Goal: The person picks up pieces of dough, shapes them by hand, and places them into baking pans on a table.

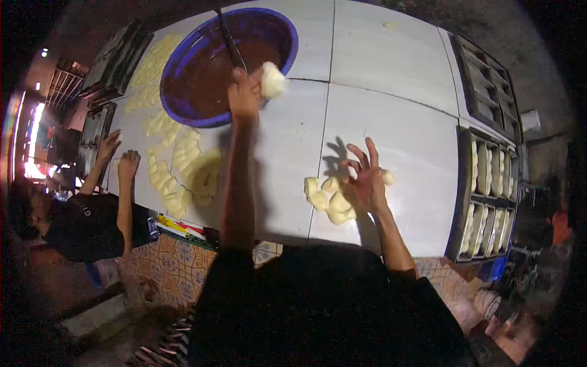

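My left hand is raised over the near right rim of a blue tub holding brown paste. A blurred, pale lump of dough is in that hand, at its thumb side. A dark stick lies across the tub, its near end by my left fingertips. My right hand is open, fingers spread, above a small cluster of dough pieces on the white tabletop. A smaller bit of dough shows just right of it; whether I touch it is unclear.
Many dough pieces lie left of the tub. At the left edge a co-worker's hands work near dark pans. On the right stand a dark pan with dough rolls and a dark sectioned pan. Colourful items sit below the table edge.
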The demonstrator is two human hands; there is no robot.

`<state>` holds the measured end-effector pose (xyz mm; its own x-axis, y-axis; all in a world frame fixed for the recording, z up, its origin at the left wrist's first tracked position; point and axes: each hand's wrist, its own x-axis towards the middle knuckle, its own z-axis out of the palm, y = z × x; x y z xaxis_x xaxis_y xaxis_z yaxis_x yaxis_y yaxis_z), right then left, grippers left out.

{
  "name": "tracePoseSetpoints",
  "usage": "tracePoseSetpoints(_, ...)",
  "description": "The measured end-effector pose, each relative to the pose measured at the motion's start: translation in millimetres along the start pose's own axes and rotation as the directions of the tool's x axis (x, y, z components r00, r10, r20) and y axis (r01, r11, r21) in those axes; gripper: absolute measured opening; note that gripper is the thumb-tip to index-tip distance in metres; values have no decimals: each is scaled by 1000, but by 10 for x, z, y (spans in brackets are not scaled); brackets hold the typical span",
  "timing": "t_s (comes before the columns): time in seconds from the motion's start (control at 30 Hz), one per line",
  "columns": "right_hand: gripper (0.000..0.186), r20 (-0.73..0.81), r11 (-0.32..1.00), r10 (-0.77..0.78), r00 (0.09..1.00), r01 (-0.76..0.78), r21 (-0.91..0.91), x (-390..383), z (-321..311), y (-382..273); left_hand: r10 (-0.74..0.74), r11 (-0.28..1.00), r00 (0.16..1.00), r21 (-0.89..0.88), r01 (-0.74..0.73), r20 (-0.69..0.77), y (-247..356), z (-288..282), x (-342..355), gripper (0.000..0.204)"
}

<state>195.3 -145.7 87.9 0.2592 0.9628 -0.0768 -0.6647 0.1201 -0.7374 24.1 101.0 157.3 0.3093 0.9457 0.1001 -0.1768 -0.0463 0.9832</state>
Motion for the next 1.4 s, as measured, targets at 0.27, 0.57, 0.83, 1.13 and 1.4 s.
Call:
tracePoseSetpoints(0.27, 55, -64, 985, 51, 997, -60, -159, 62, -70, 137, -520, 485, 853, 839, 246, 51, -378, -364, 1085, 84)
tracePoseSetpoints(0.57, 68, -52, 947, 219, 974, -200, 251, 97, 60, 123, -518, 776, 774, -182, 604, 364, 316, 328, -378, 103)
tracePoseSetpoints(0.83, 26, -293, 964, 8, 956, -86, -253, -157, 283, 174, -590, 656, 790, -470, 590, 169, -285, 671, -1616, 65)
tracePoseSetpoints(1.13, 29, 349, 272, -371, 861, 460, -845, -474, 168, 53, -297, 953, 928, 128, 274, 226, -336, 671, -2188, 41)
tracePoseSetpoints(1.4, 16, 282, 388, -326, 902, 400, -830, -785, 237, -39, -342, 931, 919, -62, 360, 198, -487, 770, -2411, 14)
